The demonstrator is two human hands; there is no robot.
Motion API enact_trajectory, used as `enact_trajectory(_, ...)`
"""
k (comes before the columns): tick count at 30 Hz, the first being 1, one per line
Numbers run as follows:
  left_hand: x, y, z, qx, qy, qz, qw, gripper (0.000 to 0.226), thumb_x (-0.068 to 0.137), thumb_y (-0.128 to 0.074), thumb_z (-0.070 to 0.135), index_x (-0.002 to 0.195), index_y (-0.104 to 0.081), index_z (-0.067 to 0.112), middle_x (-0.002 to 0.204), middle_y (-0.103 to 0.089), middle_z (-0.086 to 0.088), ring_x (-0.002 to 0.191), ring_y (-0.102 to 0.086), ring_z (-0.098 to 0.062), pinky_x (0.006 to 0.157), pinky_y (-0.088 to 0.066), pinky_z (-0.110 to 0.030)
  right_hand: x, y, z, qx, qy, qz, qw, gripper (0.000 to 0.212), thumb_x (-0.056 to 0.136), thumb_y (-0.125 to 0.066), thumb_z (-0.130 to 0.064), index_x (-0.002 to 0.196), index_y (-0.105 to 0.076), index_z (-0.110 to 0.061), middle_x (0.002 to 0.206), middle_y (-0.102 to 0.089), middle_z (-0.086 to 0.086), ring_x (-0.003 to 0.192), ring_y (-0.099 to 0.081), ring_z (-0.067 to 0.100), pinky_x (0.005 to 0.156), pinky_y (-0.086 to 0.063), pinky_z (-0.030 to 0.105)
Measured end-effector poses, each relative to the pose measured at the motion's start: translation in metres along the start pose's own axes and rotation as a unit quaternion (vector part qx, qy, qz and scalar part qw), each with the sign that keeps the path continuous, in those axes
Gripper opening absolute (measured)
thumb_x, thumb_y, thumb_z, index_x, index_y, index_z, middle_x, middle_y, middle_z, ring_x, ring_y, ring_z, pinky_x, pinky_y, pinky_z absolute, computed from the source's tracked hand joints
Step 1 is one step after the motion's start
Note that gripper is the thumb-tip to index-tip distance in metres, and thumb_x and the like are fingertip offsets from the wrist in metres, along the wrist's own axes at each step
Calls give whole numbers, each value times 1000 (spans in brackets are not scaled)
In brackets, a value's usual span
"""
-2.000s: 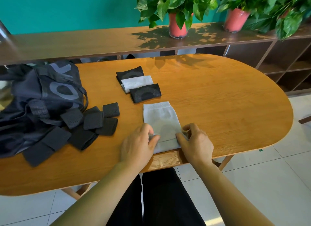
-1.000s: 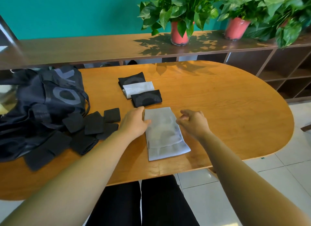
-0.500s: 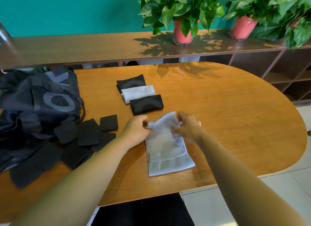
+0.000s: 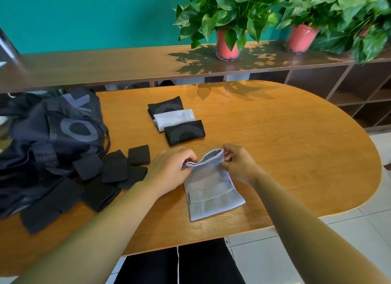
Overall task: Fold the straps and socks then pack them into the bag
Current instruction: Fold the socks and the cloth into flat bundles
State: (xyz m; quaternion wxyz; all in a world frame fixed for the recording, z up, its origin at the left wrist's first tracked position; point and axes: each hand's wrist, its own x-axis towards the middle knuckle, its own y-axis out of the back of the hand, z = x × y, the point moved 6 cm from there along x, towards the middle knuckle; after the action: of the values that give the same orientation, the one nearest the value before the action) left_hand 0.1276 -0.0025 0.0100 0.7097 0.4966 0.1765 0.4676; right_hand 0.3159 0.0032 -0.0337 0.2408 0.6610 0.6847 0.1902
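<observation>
since half a second ago the far edge of the pale sock [image 4: 211, 186] has risen a little higher off the wooden table [image 4: 285, 148] — the left hand [image 4: 171, 169] and right hand [image 4: 239, 163] each pinch one corner of it, the near end lying flat. three folded socks [image 4: 176, 119] sit in a row just beyond, black straps [image 4: 114, 167] lie left, touching the dark bag [image 4: 50, 131].
</observation>
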Motion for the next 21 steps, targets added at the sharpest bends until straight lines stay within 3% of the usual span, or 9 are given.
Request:
enact_trajectory(2,2,2,0,-1,-4,9,1000,14,87,-65,15,98,-65,23,97,-62,12,87,-54,-8,79,-42,-27,-2,-1,-4,78,8,-7,997,24,76,-61,10,82,-62,-13,87,-65,9,79,-60,23,71,-53,36)
enact_trajectory(5,4,4,1,20,-30,19,999,17,84,-67,9,94,-67,22,95,-62,10,84,-52,-10,76,-40,-28,0,-3,-7,142,17,3,990,37,77,-65,15,67,-65,-20,80,-64,4,78,-57,17,75,-50,35)
enact_trajectory(8,3,0,0,49,-72,18,996,21,77,-72,4,88,-68,22,92,-63,8,85,-56,-14,76,-42,-30,6,-5,0,113,35,16,993,49,74,-63,19,57,-66,-28,77,-65,0,75,-58,18,75,-51,39)
enact_trajectory(12,0,-4,-6,60,-96,7,994,25,72,-77,2,82,-70,24,88,-60,9,84,-57,-15,73,-44,-34,11,-5,11,45,51,30,997,66,68,-51,22,58,-69,-41,83,-64,-5,85,-61,23,81,-51,46)
enact_trajectory(17,-3,-9,-6,107,-146,-19,983,30,68,-76,-5,82,-73,22,81,-58,5,77,-56,-19,65,-38,-31,9,-3,10,2,70,34,997,67,70,-56,18,60,-70,-46,84,-59,-15,88,-58,8,79,-50,31)
enact_trajectory(21,-10,-5,-9,139,-157,-58,976,38,72,-68,3,101,-73,27,94,-60,10,92,-54,-15,78,-32,-29,6,-1,10,-19,83,31,996,67,75,-50,19,62,-72,-43,88,-60,-13,91,-58,10,78,-48,28)
